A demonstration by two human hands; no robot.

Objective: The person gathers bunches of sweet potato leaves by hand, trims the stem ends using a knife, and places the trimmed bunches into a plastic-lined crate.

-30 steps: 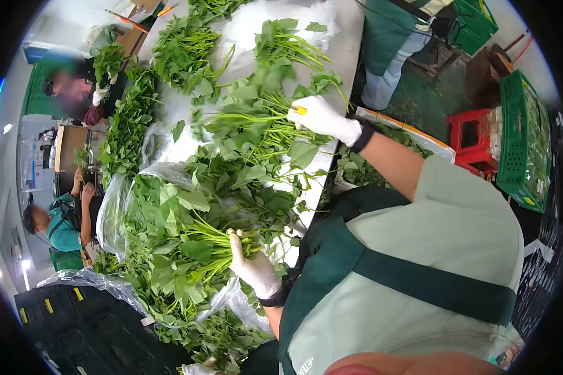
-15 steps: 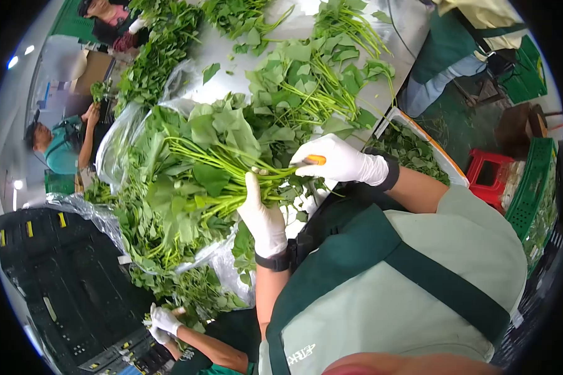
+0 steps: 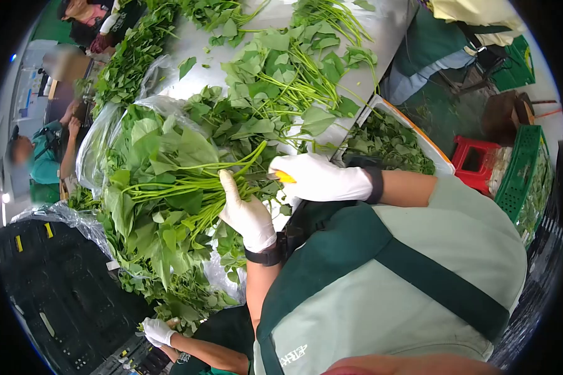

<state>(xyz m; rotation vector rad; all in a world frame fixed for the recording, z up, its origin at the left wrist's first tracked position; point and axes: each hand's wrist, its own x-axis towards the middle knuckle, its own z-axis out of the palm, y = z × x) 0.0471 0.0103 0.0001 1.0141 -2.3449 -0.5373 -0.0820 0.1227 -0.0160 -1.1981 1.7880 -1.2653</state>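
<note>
Where the entries begin, at far left: one co-worker in a teal shirt (image 3: 45, 159), arms raised in front. Below, one black plastic crate (image 3: 69, 290), beside heaped greens. Next, clear plastic sheeting (image 3: 99, 147), crumpled along the heap. At lower left, a second co-worker's gloved hand (image 3: 158, 331), at the greens. Left of centre, one bunch of leafy stems (image 3: 169, 187), held above the heap, leaves to the left and stem ends to the right. At its right end, the wearer's left hand (image 3: 249, 220), white-gloved, fingers closed around the stems, thumb uppermost. Just beside it, one yellow-handled blade (image 3: 284, 177), its metal directed at the stem ends; whether it touches them cannot be told. Holding it, the wearer's right hand (image 3: 324, 178), white-gloved, fingers wrapped about the handle. Change noted: half a second ago the right fingers were at the stems themselves; they now stand a little clear, bringing blade rather than fingertips to the bunch, a position judged suited to cutting. Behind, loose greens (image 3: 294, 78) on a metal counter (image 3: 391, 28). At right, one red stool (image 3: 472, 165); beyond it, one green crate (image 3: 519, 178).
</note>
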